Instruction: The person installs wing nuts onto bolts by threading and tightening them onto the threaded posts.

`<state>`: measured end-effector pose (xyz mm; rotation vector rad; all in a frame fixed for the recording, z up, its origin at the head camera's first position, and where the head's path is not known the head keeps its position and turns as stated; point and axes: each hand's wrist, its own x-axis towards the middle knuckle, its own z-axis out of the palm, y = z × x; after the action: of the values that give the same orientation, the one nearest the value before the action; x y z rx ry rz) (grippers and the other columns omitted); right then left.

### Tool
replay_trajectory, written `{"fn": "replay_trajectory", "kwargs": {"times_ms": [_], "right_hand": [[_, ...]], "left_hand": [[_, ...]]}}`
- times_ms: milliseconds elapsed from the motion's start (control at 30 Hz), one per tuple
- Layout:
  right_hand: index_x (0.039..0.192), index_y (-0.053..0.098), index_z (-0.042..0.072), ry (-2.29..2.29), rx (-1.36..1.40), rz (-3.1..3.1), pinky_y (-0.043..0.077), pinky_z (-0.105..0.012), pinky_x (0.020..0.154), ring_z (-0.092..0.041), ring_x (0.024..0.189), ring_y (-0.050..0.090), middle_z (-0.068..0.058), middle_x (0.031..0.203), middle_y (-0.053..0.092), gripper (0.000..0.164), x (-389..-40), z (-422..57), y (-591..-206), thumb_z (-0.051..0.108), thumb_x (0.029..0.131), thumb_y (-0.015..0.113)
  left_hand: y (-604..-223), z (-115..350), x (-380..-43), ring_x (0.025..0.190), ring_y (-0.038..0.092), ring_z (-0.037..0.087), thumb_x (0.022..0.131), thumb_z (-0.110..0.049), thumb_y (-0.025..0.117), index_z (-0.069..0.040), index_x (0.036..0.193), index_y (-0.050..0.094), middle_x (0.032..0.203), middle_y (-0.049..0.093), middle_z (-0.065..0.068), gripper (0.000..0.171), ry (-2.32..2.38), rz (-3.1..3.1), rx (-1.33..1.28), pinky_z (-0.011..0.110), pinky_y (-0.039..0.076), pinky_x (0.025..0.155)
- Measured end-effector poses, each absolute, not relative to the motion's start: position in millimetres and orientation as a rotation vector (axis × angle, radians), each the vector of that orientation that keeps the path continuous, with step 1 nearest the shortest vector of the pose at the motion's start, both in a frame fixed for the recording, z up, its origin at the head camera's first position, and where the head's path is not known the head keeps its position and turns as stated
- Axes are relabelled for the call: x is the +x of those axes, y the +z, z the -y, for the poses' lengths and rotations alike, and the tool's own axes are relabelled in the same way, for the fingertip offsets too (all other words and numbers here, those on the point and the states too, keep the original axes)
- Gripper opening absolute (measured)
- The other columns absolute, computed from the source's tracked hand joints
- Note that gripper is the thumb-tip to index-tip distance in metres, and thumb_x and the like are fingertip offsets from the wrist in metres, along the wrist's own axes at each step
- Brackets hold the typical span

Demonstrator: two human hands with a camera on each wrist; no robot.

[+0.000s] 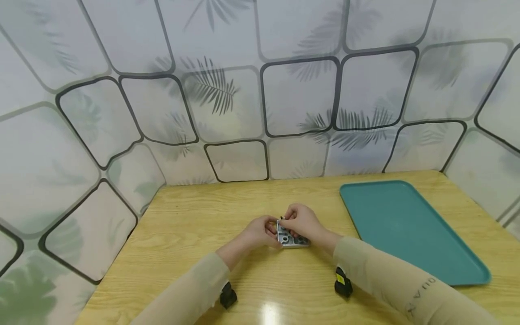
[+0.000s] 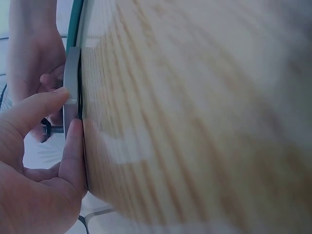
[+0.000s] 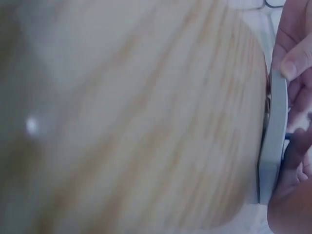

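A small silver metal plate [image 1: 285,238] with round holes and recesses sits low over the wooden table. My left hand [image 1: 257,232] grips its left side, thumb on the near edge and fingers at the side and underneath. Over the plate's far edge, my right hand [image 1: 305,221] pinches a small dark piece with a thin stem [image 2: 54,129], which stands out from the plate's upper face. Its exact kind I cannot tell. From the right wrist, the plate [image 3: 274,146] shows edge-on, the right fingers partly hiding the stem.
A teal tray [image 1: 406,225] lies on the table to the right, beyond the right forearm. Behind the wooden table [image 1: 211,203] hangs a patterned backdrop [image 1: 300,99]. Black wrist devices [image 1: 343,283] are strapped beneath both sleeves.
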<state>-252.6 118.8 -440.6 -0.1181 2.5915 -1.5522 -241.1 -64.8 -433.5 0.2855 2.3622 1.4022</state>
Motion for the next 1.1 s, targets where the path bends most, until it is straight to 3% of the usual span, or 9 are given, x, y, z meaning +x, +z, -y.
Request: {"fn": "replay_trajectory", "kwargs": {"times_ms": [167, 267, 367, 667, 1100], "right_hand": [[0.124, 0.055, 0.0, -1.722, -0.166, -2.364, 0.051, -0.022, 0.05, -0.009, 0.052, 0.055, -0.003, 0.072, 0.063, 0.033, -253.8, -125.2, -438.3, 0.027, 0.107, 0.058], [0.135, 0.05, -0.006, -1.808, -0.231, -2.203, 0.051, -0.021, 0.051, -0.008, 0.055, 0.055, -0.003, 0.076, 0.061, 0.037, -257.3, -131.5, -441.5, 0.021, 0.111, 0.044], [0.141, 0.051, -0.01, -1.801, -0.313, -2.135, 0.051, -0.019, 0.052, -0.006, 0.056, 0.054, -0.002, 0.078, 0.061, 0.041, -261.0, -137.3, -445.6, 0.01, 0.107, 0.041], [0.137, 0.063, -0.011, -1.644, -0.516, -2.222, 0.049, -0.017, 0.055, -0.003, 0.058, 0.054, 0.0, 0.08, 0.065, 0.036, -264.0, -142.1, -446.8, 0.004, 0.107, 0.049], [0.128, 0.065, -0.013, -1.626, -0.488, -2.268, 0.052, -0.02, 0.059, -0.007, 0.064, 0.058, 0.001, 0.079, 0.069, 0.031, -263.0, -141.3, -447.9, 0.002, 0.102, 0.059]], "left_hand": [[-432.5, 64.5, -241.8, 0.092, 0.065, 0.016, 0.077, 0.005, 0.089, 0.004, 0.146, 0.055, 0.108, 0.066, 0.011, 0.076, 1.385, -2.365, 0.279, 0.028, 0.056, 0.085], [-432.8, 64.5, -241.9, 0.092, 0.065, 0.016, 0.078, 0.006, 0.089, 0.004, 0.146, 0.055, 0.108, 0.065, 0.011, 0.076, 1.395, -2.355, 0.273, 0.027, 0.055, 0.085], [-433.0, 64.7, -241.1, 0.092, 0.065, 0.016, 0.077, 0.006, 0.088, 0.004, 0.146, 0.054, 0.108, 0.065, 0.011, 0.076, 1.4, -2.356, 0.276, 0.026, 0.055, 0.083], [-429.8, 64.7, -238.7, 0.094, 0.066, 0.017, 0.077, 0.006, 0.088, 0.008, 0.149, 0.05, 0.111, 0.067, 0.014, 0.082, 1.406, -2.36, 0.282, 0.027, 0.056, 0.086], [-433.2, 66.6, -241.4, 0.092, 0.065, 0.016, 0.077, 0.006, 0.087, 0.006, 0.147, 0.054, 0.108, 0.066, 0.012, 0.077, 1.395, -2.357, 0.309, 0.025, 0.055, 0.083]]}}
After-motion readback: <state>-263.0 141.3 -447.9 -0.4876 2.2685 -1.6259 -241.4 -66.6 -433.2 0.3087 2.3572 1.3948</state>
